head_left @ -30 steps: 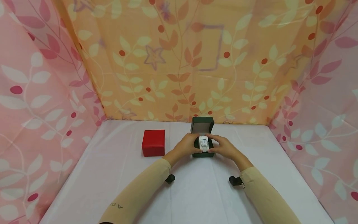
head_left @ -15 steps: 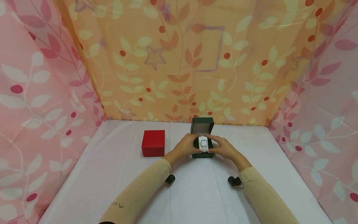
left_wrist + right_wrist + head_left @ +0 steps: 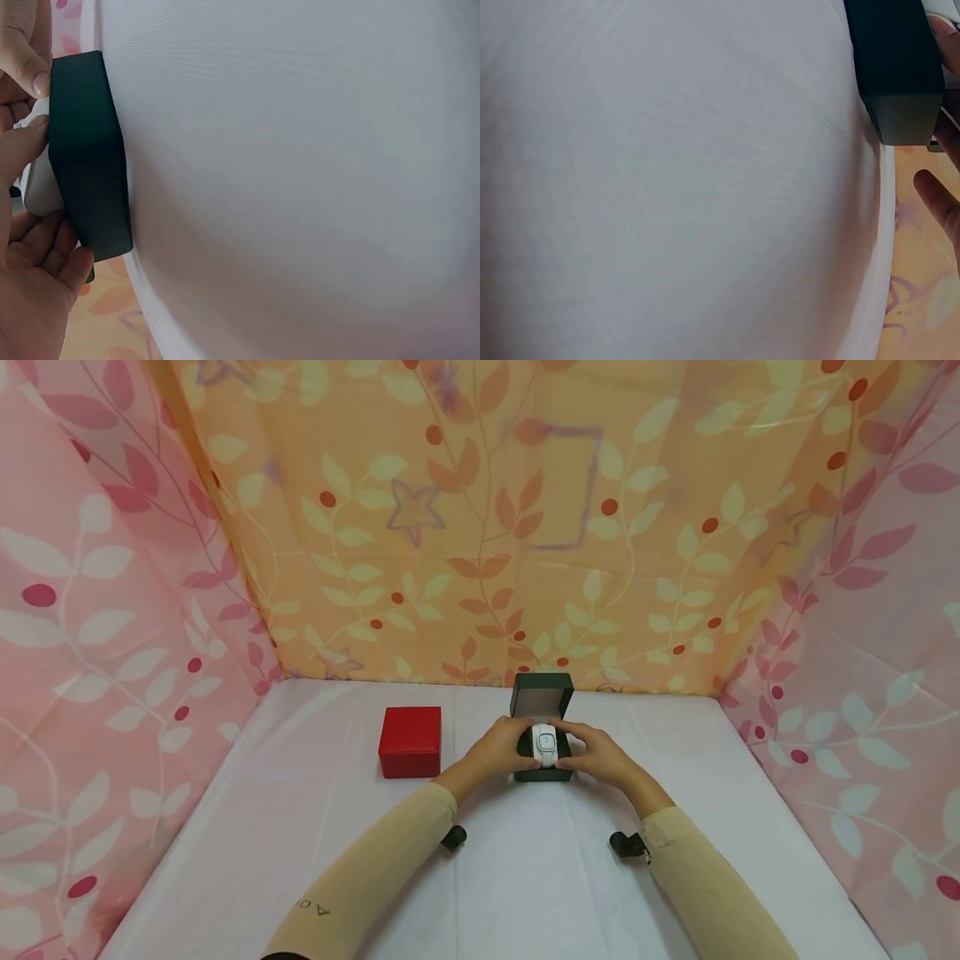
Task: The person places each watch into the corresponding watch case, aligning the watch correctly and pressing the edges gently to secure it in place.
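A white wristwatch [image 3: 547, 742] with a squarish face sits upright in the base of a dark green watch box [image 3: 542, 693], whose lid stands raised at the back. From the left, my left hand [image 3: 498, 748] grips the watch, thumb toward the near side and fingers toward the far side. My right hand [image 3: 599, 752] holds its other side in the same way. In the left wrist view the watch's white side [image 3: 43, 191] shows above the box's green wall [image 3: 86, 142]. Much of the right hand falls outside the right wrist view.
To the left of the green box, a shut red box [image 3: 410, 742] stands on the white-covered table [image 3: 525, 877]. Behind the table hangs an orange leaf-patterned curtain [image 3: 480, 527]. Pink patterned curtains close off both sides.
Both hands stay on the watch in the green box. Only a very slight shift of the view shows; nothing else has visibly moved.
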The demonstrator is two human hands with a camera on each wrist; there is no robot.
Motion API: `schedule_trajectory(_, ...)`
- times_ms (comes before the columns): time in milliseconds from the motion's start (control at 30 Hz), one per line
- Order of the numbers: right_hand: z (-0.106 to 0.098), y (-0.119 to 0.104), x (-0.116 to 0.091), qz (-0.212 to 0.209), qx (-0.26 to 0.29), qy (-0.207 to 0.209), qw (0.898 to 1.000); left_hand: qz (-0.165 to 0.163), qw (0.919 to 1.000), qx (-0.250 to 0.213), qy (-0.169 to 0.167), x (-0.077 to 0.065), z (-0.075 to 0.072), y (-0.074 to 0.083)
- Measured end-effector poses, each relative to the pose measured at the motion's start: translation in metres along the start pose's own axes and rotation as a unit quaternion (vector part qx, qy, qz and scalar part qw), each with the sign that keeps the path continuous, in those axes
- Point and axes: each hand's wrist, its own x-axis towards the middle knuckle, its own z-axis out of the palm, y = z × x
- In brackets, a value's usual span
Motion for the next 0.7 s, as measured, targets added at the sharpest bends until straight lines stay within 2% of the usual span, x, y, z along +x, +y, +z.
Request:
schedule_trajectory(233,-0.0001,0.0019,0.0010,0.002,-0.006,-0.001,1.000,-0.004,1.0000,0.001,0.004,-0.0018,0.0002,0.0024)
schedule_trajectory(467,-0.0006,-0.0008,-0.0002,-0.018,-0.004,0.007,1.000,-0.011,0.9998,0.016,0.008,-0.0017,0.0020,0.0037)
schedule_trajectory(700,0.0017,0.0011,0.0007,-0.013,-0.004,0.015,1.000,-0.021,0.9997,0.013,0.003,-0.0013,0.0030,0.0051)
